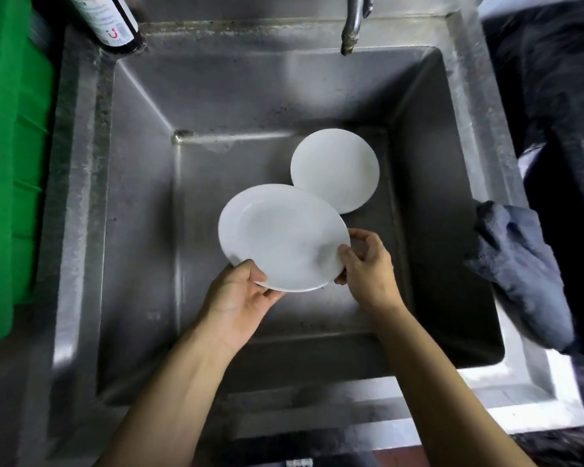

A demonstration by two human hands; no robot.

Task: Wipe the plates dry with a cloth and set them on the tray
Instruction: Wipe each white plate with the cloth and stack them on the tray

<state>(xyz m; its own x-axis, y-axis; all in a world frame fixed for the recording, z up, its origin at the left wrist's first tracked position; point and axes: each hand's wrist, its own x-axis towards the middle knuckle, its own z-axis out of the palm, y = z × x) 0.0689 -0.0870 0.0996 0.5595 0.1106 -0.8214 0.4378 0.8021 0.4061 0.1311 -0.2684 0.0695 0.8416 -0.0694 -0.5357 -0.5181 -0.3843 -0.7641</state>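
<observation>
Here, above the steel sink point(81, 203), the left hand point(240, 298) and right hand point(368, 267) pinch opposite rims of a white plate point(280, 237), behind which a second plate point(334, 170) lies in the basin, a grey cloth point(516, 267) draping the sink's right rim, the faucet point(351, 25) farthest.

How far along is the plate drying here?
Nothing looks finished. Both hands, left hand and right hand, grip one white plate over the sink. The grey cloth lies unused on the sink's right rim. A second plate waits in the basin. No tray shows.
</observation>
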